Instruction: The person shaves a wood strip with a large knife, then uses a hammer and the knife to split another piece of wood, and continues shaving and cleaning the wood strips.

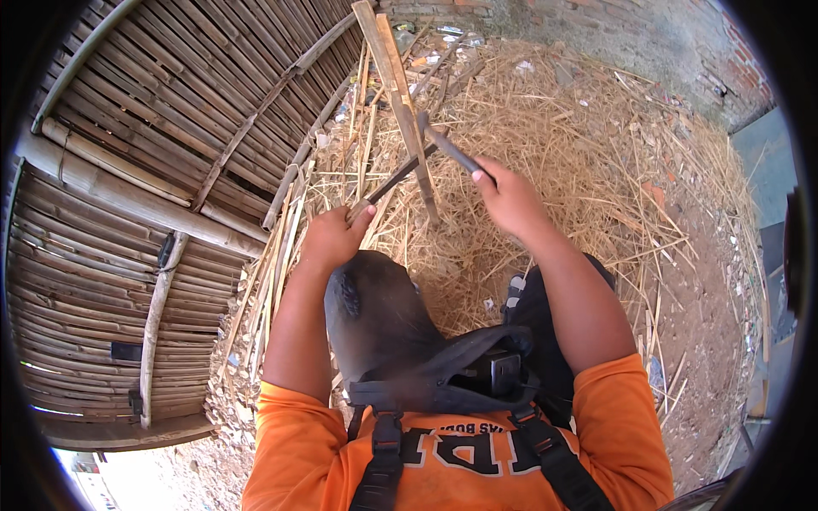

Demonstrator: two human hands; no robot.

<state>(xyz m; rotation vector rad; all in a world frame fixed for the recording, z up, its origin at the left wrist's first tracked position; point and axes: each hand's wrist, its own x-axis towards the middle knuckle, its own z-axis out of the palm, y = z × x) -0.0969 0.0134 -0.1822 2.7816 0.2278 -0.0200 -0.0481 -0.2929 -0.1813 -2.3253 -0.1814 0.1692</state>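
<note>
My left hand (331, 238) is closed around the pale handle of a long, dark-bladed knife (392, 181). The blade slants up and to the right, crossing a split bamboo strip (406, 128). That bamboo runs from the far edge down to the straw, its near end just beyond my left knee. In my right hand (513, 203) is a dark-handled hammer (456, 152), slanting up and to the left. Its head lies close to the bamboo and the knife's tip; whether they touch, I cannot tell.
Dry straw and bamboo shavings (562, 145) cover the ground ahead. A bamboo-slat wall (111, 170) stands at the left, and a brick wall (630, 43) at the back. An open black bag (417, 385) lies across my lap. A blue-grey panel (767, 162) stands at the right.
</note>
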